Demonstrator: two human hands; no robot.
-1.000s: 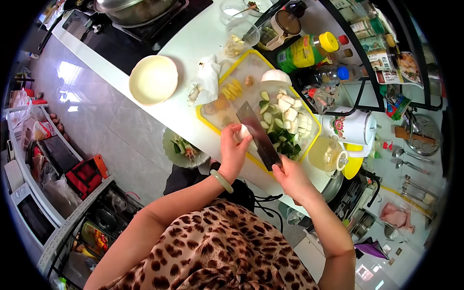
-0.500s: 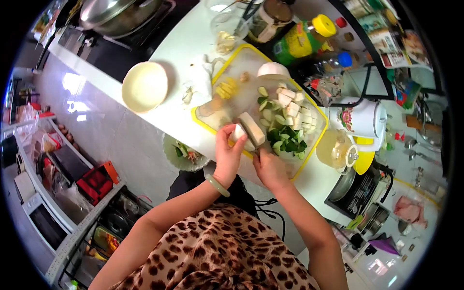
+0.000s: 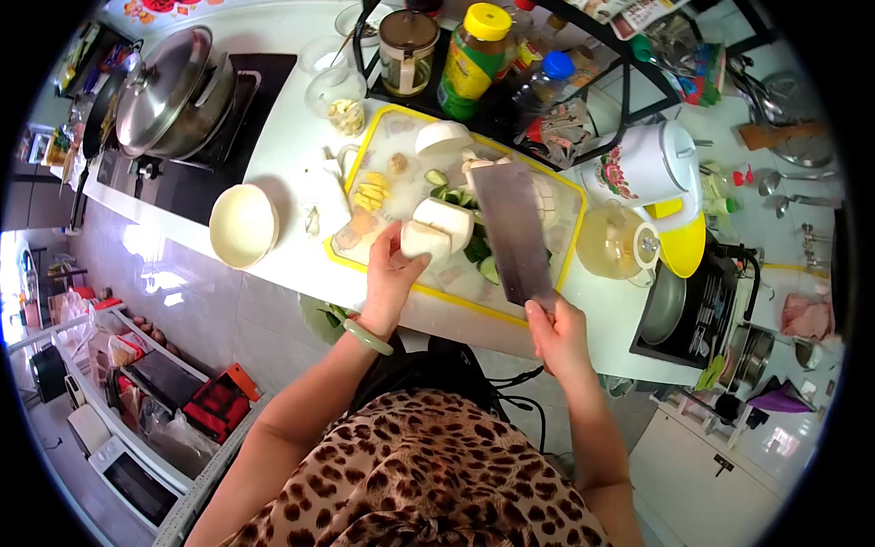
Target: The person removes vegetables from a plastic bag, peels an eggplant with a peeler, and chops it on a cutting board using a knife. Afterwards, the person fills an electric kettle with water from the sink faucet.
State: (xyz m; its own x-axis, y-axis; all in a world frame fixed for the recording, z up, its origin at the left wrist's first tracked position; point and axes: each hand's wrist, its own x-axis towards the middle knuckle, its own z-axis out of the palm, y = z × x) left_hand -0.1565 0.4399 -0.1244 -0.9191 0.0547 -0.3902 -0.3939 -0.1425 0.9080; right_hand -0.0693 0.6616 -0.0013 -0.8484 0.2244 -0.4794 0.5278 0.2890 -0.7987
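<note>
My left hand [image 3: 390, 273] pinches a thick white vegetable piece [image 3: 426, 241] near the front of the yellow-rimmed cutting board [image 3: 437, 296]. A second white piece [image 3: 444, 215] lies against it on the far side. My right hand [image 3: 558, 335] grips a cleaver [image 3: 512, 232] by its handle, the wide blade raised and apart from the white pieces. Behind the blade, white cubes [image 3: 545, 199] and green cucumber pieces [image 3: 478, 248] are partly hidden. Yellow slices [image 3: 372, 192] and a white half-round chunk [image 3: 443, 138] also rest on the board.
A cream bowl [image 3: 243, 228] stands left of the board, by a white cloth [image 3: 326, 201]. Farther left a lidded pot [image 3: 173, 96] sits on the stove. A glass teapot [image 3: 609, 242] is at right; bottles [image 3: 472, 64] and a black rack line the back.
The cleaver has lifted out from between the two white pieces and moved right, its flat face now showing. My left hand stays at the white piece. The camera view has turned.
</note>
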